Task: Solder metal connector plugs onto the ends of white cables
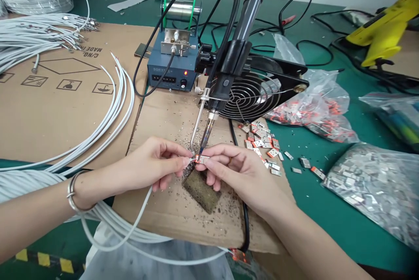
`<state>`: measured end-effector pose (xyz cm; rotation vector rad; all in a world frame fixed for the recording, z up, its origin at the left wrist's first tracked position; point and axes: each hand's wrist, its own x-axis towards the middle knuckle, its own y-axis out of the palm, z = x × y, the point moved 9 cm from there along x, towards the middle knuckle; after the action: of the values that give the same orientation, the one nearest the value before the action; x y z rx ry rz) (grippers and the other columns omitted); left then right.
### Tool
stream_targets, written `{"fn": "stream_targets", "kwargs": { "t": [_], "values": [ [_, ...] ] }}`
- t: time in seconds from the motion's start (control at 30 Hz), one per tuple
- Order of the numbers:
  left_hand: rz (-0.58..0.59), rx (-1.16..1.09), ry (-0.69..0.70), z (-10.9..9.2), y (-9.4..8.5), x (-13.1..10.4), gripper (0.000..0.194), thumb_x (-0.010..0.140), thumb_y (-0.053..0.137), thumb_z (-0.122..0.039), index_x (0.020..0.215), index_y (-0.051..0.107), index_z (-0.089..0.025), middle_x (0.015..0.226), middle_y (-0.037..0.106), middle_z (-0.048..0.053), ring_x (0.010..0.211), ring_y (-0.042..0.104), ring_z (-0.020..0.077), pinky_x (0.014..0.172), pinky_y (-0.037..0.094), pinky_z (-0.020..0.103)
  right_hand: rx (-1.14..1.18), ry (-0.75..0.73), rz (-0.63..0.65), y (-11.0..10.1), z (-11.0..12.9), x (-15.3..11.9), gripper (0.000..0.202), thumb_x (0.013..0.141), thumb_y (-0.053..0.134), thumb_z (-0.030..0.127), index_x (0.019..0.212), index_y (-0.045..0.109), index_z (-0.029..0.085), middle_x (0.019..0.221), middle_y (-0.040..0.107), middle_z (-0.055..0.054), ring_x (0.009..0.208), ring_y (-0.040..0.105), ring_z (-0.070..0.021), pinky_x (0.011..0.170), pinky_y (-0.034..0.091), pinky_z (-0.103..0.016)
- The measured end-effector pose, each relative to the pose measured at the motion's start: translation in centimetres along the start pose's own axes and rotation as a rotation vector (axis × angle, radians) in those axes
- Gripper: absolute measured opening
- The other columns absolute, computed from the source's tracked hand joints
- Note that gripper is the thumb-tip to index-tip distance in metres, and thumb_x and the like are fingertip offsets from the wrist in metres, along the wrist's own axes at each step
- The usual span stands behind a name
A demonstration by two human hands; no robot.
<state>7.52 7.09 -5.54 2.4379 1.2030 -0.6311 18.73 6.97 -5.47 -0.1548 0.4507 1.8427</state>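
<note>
Between thumb and fingers, my left hand pinches the end of a white cable, whose length loops down below the wrist. Opposite it, my right hand grips a small USB connector with orange plastic and a metal shell. Cable end and connector meet under the tip of a soldering iron, which is clamped in a stand and points down. Beside the iron, a thin metal feed tube ends just above my left fingertips. A dirty sponge lies beneath both hands.
A blue solder feeder with a solder spool stands behind, beside a black fan. Loose connectors lie to the right, near bags of metal parts and orange parts. White cables bundle at left.
</note>
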Motion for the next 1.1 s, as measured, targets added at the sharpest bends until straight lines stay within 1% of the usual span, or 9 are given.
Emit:
{"fn": "stream_targets", "kwargs": {
  "t": [0.2,0.43,0.67,0.83,0.93,1.1],
  "values": [
    [0.006,0.012,-0.022,0.00,0.07,0.01,0.016,0.083,0.053,-0.024,0.092,0.061,-0.012,0.061,0.054,-0.004,0.034,0.044,0.0015,0.030,0.035,0.010,-0.007,0.022,-0.030,-0.08,-0.22,0.03,0.024,0.066,0.076,0.032,0.079,0.065,0.014,0.068,0.068,-0.005,0.046,0.055,-0.0078,0.040,0.046,-0.014],
    [0.013,-0.017,-0.029,-0.09,0.12,-0.05,0.016,0.081,0.054,-0.024,0.090,0.059,-0.012,0.061,0.055,-0.004,0.034,0.043,0.0016,0.029,0.034,0.011,0.026,0.017,-0.012,0.00,-0.17,-0.12,0.021,0.067,0.075,0.030,0.080,0.066,0.015,0.069,0.069,-0.005,0.045,0.054,-0.0070,0.039,0.044,-0.013],
    [0.026,-0.053,-0.032,-0.39,0.37,-0.34,0.015,0.080,0.056,-0.024,0.086,0.060,-0.011,0.056,0.052,-0.005,0.034,0.042,0.0015,0.029,0.031,0.010,0.036,0.018,-0.001,-0.01,-0.15,-0.20,0.017,0.069,0.073,0.028,0.080,0.068,0.017,0.069,0.069,-0.004,0.043,0.052,-0.0055,0.039,0.043,-0.012],
    [0.033,-0.049,-0.026,-0.45,0.39,-0.38,0.015,0.080,0.056,-0.025,0.087,0.061,-0.012,0.057,0.053,-0.005,0.034,0.042,0.0014,0.029,0.030,0.010,0.032,0.020,-0.019,-0.19,-0.10,-0.23,0.019,0.069,0.074,0.029,0.081,0.069,0.016,0.068,0.068,-0.005,0.042,0.051,-0.0059,0.037,0.042,-0.013],
    [0.039,-0.059,-0.030,-0.45,0.46,-0.36,0.014,0.081,0.056,-0.025,0.083,0.061,-0.012,0.056,0.052,-0.005,0.034,0.041,0.0015,0.029,0.029,0.010,0.034,0.010,-0.009,-0.18,-0.05,-0.28,0.016,0.070,0.074,0.028,0.081,0.069,0.016,0.068,0.069,-0.005,0.042,0.051,-0.0052,0.037,0.041,-0.011],
    [0.049,-0.084,-0.042,-0.37,0.58,-0.41,0.012,0.081,0.055,-0.023,0.081,0.060,-0.013,0.056,0.052,-0.005,0.033,0.040,0.0014,0.029,0.031,0.011,0.046,-0.023,0.032,0.03,0.11,-0.41,0.010,0.075,0.071,0.027,0.083,0.071,0.021,0.068,0.069,-0.004,0.043,0.050,-0.0036,0.039,0.039,-0.008]
  ]
}}
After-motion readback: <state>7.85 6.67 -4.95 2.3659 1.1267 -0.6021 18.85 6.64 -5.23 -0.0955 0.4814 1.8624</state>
